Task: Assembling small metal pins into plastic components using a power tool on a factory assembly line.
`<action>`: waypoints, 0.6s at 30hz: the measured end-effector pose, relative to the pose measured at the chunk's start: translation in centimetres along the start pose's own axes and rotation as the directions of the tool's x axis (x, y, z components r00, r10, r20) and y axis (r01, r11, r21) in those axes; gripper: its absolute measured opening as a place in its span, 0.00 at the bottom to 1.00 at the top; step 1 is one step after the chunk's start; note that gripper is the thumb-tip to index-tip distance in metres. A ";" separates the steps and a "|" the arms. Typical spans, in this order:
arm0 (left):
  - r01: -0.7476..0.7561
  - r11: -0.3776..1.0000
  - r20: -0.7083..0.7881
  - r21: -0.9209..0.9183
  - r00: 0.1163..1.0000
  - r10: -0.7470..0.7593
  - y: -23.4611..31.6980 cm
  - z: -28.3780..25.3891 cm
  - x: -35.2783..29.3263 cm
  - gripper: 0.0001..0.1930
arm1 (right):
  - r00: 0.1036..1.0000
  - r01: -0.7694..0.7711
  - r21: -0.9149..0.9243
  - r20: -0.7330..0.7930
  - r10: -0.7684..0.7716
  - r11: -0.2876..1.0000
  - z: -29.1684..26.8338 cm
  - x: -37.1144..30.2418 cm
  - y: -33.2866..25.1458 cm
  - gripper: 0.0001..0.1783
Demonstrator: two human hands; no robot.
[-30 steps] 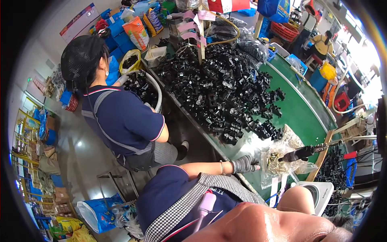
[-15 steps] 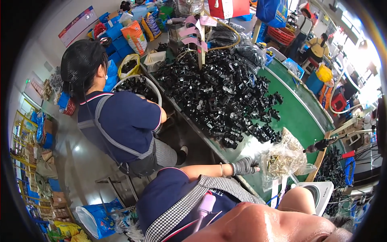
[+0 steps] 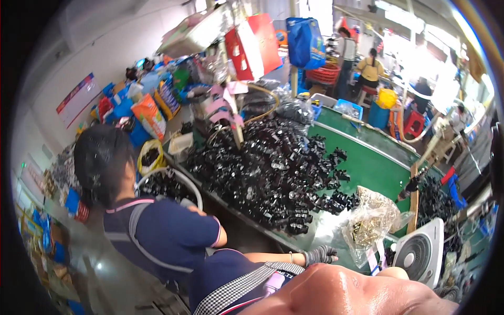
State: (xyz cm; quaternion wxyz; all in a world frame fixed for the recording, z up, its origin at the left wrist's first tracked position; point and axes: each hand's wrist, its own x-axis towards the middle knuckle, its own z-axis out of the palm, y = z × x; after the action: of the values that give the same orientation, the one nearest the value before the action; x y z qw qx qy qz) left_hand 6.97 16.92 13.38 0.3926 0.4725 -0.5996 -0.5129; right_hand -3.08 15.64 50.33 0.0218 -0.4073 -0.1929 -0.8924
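My left hand (image 3: 321,255), in a grey striped glove with bare fingertips, rests at the near edge of the green-topped table (image 3: 362,170). Its fingers lie loosely outstretched, and I see nothing held in them. Just right of it sits a clear plastic bag (image 3: 367,223) of small brass-coloured parts. Beyond the hand spreads a large heap of black plastic parts (image 3: 268,168). At the lower right, a patch of dark grey knit (image 3: 449,293) looks like the glove of my right hand; its fingers are hidden.
A white fan (image 3: 420,252) stands right of the bag. To my left a co-worker in a navy shirt (image 3: 163,231) leans by a round container of black parts (image 3: 165,184). A wooden strip (image 3: 413,197) borders the table's right end, with more black parts (image 3: 438,202) past it.
My view has tilted up and shifted, so the table sits lower and more of the far room shows. My left hand stays by the table edge. The co-worker's head has turned slightly.
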 end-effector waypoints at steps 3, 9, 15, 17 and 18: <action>0.023 0.997 0.106 0.068 0.994 -0.030 0.4 1.1 -0.5 0.15 | 0.992 0.128 -0.118 0.031 -0.125 0.985 -1.0 1.9 -2.1 0.07; 0.115 0.992 0.255 0.055 0.959 -0.126 0.1 3.5 -0.1 0.17 | 0.907 0.418 -0.324 0.188 -0.376 0.849 -3.6 7.3 -9.0 0.07; 0.306 0.948 0.485 0.090 0.818 -0.310 2.6 8.5 0.7 0.23 | 0.788 0.615 -0.393 0.322 -0.524 0.683 -5.7 12.4 -16.2 0.07; 0.281 0.950 0.519 0.136 0.796 -0.310 2.7 11.2 0.9 0.23 | 0.753 0.658 -0.411 0.362 -0.549 0.632 -6.6 14.2 -19.0 0.07; 0.262 0.951 0.525 0.164 0.793 -0.309 3.4 12.5 0.8 0.22 | 0.738 0.675 -0.422 0.381 -0.557 0.605 -7.2 15.0 -20.3 0.07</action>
State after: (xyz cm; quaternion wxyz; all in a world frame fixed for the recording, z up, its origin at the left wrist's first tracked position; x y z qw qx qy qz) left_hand -5.72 19.30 14.60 0.1038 0.4080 -0.6287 -0.6539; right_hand -22.25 33.63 50.48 -0.4235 -0.3962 -0.0663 -0.8120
